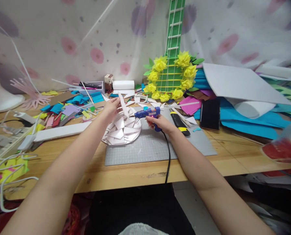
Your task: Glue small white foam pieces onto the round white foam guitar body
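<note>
My left hand (111,110) pinches a white foam board piece (123,105), held upright above a round white base. Wrapped around the handle of a blue hot glue gun (149,113) is my right hand (160,121). The gun's nozzle points left, at the lower end of the white piece; I cannot tell whether they touch. Many white cut pieces (119,125) lie overlapping on the round base (131,139), which rests on a grey cutting mat (145,153). A black cord (169,153) hangs from the gun over the table edge.
A yellow and black utility knife (179,122) and a phone (210,114) lie at the right. Behind stands a green paper guitar (172,70) with yellow flowers. Coloured scraps (69,109) and a long white strip (62,131) cover the left. A power strip (12,143) with white cables sits far left.
</note>
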Tool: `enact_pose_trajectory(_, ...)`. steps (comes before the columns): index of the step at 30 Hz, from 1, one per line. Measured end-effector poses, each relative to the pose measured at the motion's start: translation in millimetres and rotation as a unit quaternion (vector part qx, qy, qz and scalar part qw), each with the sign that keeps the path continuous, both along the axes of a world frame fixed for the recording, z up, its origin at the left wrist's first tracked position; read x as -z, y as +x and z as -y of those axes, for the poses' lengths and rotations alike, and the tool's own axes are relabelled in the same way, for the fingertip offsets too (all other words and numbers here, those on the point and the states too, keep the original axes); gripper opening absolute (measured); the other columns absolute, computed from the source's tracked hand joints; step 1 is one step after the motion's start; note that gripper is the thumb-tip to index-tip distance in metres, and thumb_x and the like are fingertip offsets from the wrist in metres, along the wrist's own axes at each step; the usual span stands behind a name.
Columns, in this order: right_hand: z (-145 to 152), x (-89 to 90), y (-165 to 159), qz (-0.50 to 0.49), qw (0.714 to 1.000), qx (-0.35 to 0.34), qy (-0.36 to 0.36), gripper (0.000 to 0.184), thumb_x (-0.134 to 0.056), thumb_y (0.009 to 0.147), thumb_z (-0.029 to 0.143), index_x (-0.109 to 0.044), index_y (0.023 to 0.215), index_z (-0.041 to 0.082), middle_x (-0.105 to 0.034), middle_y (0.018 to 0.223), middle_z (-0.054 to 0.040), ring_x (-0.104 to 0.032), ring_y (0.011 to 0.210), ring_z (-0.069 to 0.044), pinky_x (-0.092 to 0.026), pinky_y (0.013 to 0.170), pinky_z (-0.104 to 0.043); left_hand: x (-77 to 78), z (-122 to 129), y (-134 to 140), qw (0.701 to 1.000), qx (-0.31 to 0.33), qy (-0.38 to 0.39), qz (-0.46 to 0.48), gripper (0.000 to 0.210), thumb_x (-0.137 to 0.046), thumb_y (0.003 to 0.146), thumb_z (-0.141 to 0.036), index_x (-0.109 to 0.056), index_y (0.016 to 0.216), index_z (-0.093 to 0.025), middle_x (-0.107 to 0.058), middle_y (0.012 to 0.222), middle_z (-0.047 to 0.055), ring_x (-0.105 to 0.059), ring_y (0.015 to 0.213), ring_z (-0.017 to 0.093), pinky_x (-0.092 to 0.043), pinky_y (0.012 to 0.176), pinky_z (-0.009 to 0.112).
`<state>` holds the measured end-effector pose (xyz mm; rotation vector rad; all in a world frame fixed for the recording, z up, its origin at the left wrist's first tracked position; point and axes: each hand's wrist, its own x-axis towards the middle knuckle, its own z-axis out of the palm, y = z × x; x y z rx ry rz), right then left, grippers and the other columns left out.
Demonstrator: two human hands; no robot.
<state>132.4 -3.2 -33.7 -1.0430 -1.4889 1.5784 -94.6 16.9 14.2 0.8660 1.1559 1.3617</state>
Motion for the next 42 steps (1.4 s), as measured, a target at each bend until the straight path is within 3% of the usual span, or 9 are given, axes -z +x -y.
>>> enact_pose_trajectory(14, -4, 4.2, -1, -0.025, 1.0, 0.011, 0.01, 0.04, -0.071, 0.063, 0.053, -0.054, 0.059, 0.017, -0.052, 0.051, 0.0018, -0.046, 0.043, -0.008, -0.039, 0.041, -0.022, 4.0, 2, 10, 0.997, 0.049, -0.01, -0.059, 0.012, -0.063, 0.078, -0.026, -0.06, 0.075, -0.015, -0.059, 0.066, 0.0, -0.055, 0.058, 0.009, -0.046, 0.059, 0.022)
enact_pose_trajectory(31, -11, 2.8, 1, -0.075, 0.987, 0.141, 0.024, 0.041, -0.071, 0.06, 0.056, -0.053, 0.062, 0.019, -0.047, 0.05, 0.0041, -0.041, 0.041, -0.007, -0.038, 0.04, -0.022, -9.2, 18, 25, 0.975, 0.151, -0.077, -0.145, 0.013, -0.064, 0.076, -0.024, -0.063, 0.069, -0.013, -0.061, 0.066, 0.003, -0.055, 0.057, 0.009, -0.046, 0.059, 0.025)
enact_pose_trajectory(42, -7, -0.2, 1, -0.075, 0.991, 0.105, 0.025, 0.041, -0.072, 0.06, 0.055, -0.052, 0.061, 0.019, -0.043, 0.05, 0.0051, -0.04, 0.042, -0.007, -0.04, 0.04, -0.022, -0.9, 10, 19, 0.977, 0.157, -0.09, -0.108, 0.012, -0.065, 0.076, -0.024, -0.064, 0.071, -0.013, -0.061, 0.064, 0.003, -0.054, 0.055, 0.008, -0.045, 0.055, 0.02)
